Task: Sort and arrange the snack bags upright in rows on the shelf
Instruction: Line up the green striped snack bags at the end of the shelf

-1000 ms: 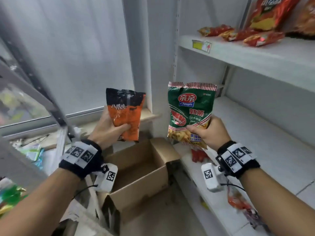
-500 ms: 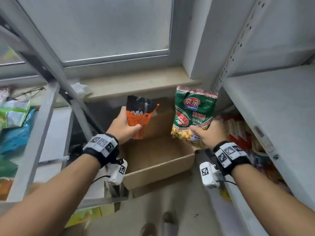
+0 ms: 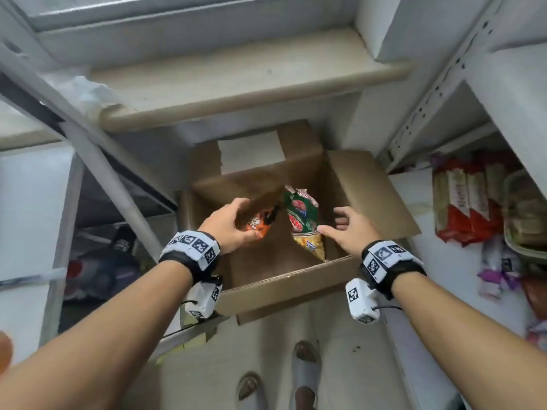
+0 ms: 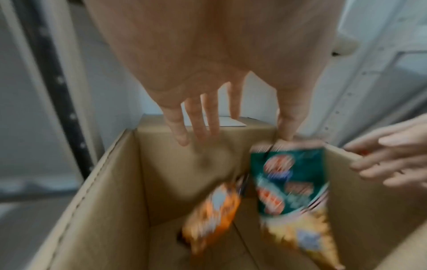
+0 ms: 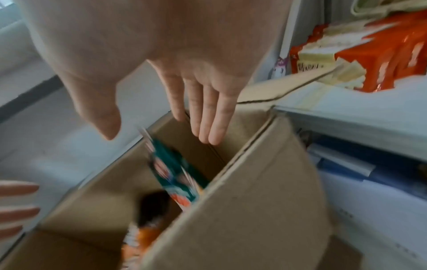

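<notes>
Both hands spread, holding nothing: left hand (image 3: 229,224) and right hand (image 3: 349,229) over box (image 3: 284,288); orange bag (image 4: 212,217) and green bag (image 4: 291,188) mid-drop, likely rejects.

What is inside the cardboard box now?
Inside the cardboard box are an orange snack bag and a green snack bag, both blurred under the open left hand and right hand. The floor beneath them is hidden.

left hand (image 3: 229,229) – fingers spread | right hand (image 3: 349,232) – fingers straight, empty
</notes>
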### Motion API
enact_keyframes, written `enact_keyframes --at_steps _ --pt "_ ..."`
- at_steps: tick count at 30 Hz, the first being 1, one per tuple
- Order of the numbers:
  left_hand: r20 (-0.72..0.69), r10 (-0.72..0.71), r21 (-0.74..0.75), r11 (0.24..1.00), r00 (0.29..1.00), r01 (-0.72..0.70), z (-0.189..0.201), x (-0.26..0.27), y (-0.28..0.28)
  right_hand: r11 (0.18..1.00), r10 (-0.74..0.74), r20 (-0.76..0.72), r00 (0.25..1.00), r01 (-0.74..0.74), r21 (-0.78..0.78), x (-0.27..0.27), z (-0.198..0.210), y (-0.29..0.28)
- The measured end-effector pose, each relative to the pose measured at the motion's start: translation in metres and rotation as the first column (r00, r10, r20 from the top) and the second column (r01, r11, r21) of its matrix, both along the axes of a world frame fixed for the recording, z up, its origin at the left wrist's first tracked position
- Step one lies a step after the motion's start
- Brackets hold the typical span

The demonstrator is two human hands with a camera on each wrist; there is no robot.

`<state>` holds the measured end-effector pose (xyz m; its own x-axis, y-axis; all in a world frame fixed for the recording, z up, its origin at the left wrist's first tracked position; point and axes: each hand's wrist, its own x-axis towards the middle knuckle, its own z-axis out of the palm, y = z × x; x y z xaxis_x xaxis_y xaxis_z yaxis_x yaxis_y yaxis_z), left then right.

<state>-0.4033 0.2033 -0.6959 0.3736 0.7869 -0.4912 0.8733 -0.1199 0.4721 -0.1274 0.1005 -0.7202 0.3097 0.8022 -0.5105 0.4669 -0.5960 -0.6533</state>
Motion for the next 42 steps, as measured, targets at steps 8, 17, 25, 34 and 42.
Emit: enact_keyframes --at_steps 8,17,25,34,42 --pt "-0.179 -0.48 0.081 0.863 0.859 0.499 0.074 0.015 -0.031 0.974 0.225 0.158 0.961 -0.217 -0.071 0.019 0.082 -0.112" --pt "-0.192 -0.817 0.289 0.482 0.543 0.827 0.235 0.054 -0.157 0.998 -0.04 0.365 0.93 0.021 0.054 -0.027 0.235 -0.339" --pt "-0.26 -0.922 0.496 0.126 0.285 0.859 0.41 0.094 -0.3 0.904 -0.427 0.491 0.76 0.352 0.242 -0.084 0.395 -0.54" --pt "-0.135 -0.985 0.819 -0.048 0.111 0.572 0.624 0.151 -0.457 0.655 -0.756 0.556 0.346 0.409 0.636 -0.136 0.609 -0.739" --pt "0.05 -0.996 0.934 0.021 -0.074 0.358 0.721 0.237 -0.632 0.425 -0.887 0.46 0.033 0.443 0.789 -0.104 0.718 -0.896"
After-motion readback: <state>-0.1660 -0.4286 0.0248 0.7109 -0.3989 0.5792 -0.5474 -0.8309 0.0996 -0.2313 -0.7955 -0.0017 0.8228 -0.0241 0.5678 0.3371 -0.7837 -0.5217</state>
